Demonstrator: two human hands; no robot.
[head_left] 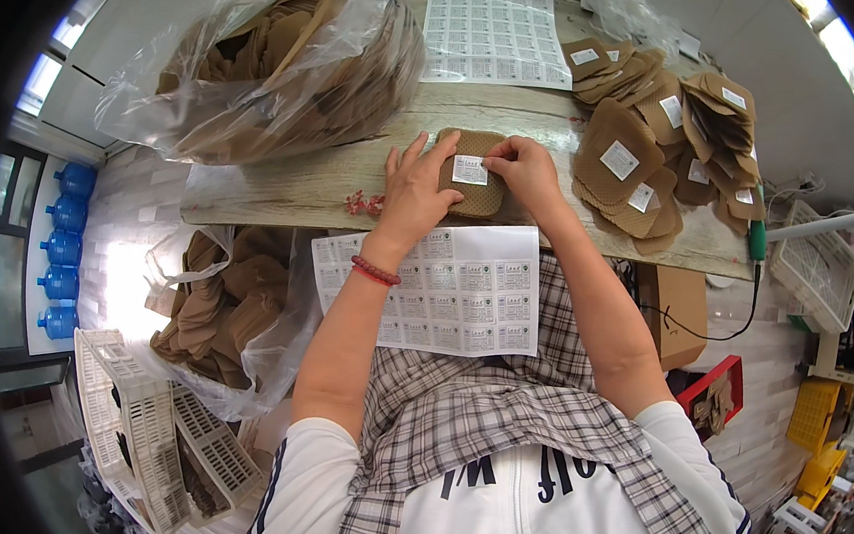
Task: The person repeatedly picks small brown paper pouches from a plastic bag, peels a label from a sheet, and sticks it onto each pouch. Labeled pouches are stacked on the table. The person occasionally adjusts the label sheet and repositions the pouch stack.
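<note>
A brown rounded, dotted pad (476, 204) lies on the wooden table in front of me, with a white printed sticker (470, 170) on its upper face. My left hand (415, 188) rests spread at the pad's left side, its thumb and forefinger touching the pad. With thumb and forefinger closed, my right hand (528, 175) pinches the sticker's upper right corner. Whether that corner is stuck down is hidden by the fingers. A sheet of printed stickers (458, 315) lies over my lap below the table edge, with a blank patch near its top.
Brown pads fill a clear plastic bag (259, 103) at the table's left. Stickered pads (619, 162) are piled at the right. A second sticker sheet (496, 31) lies at the back. Another bag of pads (224, 301) stands lower left, near a white crate (134, 425). A green-handled tool (757, 239) hangs at the right edge.
</note>
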